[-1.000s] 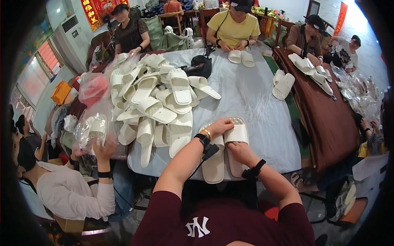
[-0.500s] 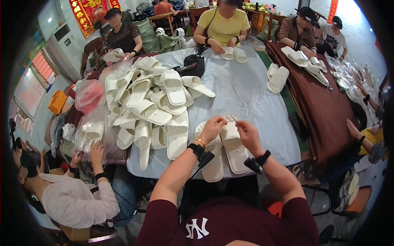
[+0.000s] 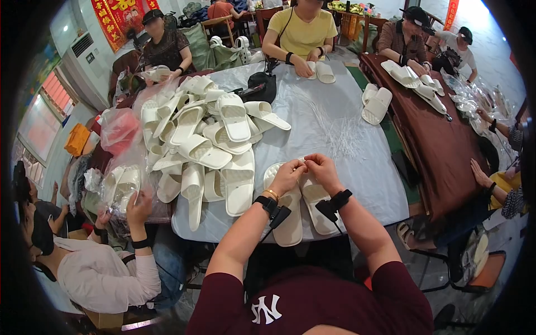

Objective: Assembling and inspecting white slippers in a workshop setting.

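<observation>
A pair of white slide slippers lies in front of me at the table's near edge, the left slipper point(image 3: 288, 220) beside the right slipper point(image 3: 320, 215). Over their straps my left hand point(image 3: 286, 177) and my right hand point(image 3: 324, 172) meet, thumbs and fingers pinched close together. Whatever thin thing they pinch, if any, is too small to make out. My hands hide most of both straps. Just to the left rises a large heap of similar white slippers point(image 3: 204, 151).
Thin clear strands point(image 3: 341, 134) lie on the pale-covered table point(image 3: 368, 178), beyond my hands. A black bag point(image 3: 261, 87) sits behind the heap; another slipper pair point(image 3: 376, 106) is at the right. Co-workers handle slippers around the table and at a brown-covered table point(image 3: 446, 151).
My right hand has moved left and slightly up to meet my left hand over the straps. The left co-worker's hand has lifted a little from the bagged slippers.
</observation>
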Available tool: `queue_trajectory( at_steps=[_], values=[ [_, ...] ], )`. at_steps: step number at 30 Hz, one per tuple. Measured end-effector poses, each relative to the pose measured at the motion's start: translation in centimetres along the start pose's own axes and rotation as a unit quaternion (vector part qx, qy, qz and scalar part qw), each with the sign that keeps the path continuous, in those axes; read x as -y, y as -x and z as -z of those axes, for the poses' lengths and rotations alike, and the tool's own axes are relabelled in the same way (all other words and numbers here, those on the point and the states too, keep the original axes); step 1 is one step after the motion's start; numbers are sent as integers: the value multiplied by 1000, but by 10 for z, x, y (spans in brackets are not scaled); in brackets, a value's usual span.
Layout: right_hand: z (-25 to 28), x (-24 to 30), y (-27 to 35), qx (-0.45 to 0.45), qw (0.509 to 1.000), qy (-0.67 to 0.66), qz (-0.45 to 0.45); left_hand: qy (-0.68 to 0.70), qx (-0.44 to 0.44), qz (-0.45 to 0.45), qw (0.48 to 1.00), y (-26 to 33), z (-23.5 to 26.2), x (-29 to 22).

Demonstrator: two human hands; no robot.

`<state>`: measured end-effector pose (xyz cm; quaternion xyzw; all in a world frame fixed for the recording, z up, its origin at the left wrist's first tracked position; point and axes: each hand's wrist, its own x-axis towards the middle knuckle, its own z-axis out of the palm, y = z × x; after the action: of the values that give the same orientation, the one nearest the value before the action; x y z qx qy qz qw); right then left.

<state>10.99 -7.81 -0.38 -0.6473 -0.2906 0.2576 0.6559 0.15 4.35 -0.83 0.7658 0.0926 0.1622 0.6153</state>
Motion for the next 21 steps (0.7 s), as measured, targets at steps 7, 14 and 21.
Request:
queue_trajectory(
  at_steps=[7,14,21],
  values=[
    [-1,-2,-4,-7,1000,13,-6,-1,1,13,1000,-1,0,3],
    [1,-3,5,-18,999,18,22,76,-140,28,987,5,-6,-3],
    [-5,1,8,-46,998,29,26,116,-141,31,983,6,-4,-1]
  ],
)
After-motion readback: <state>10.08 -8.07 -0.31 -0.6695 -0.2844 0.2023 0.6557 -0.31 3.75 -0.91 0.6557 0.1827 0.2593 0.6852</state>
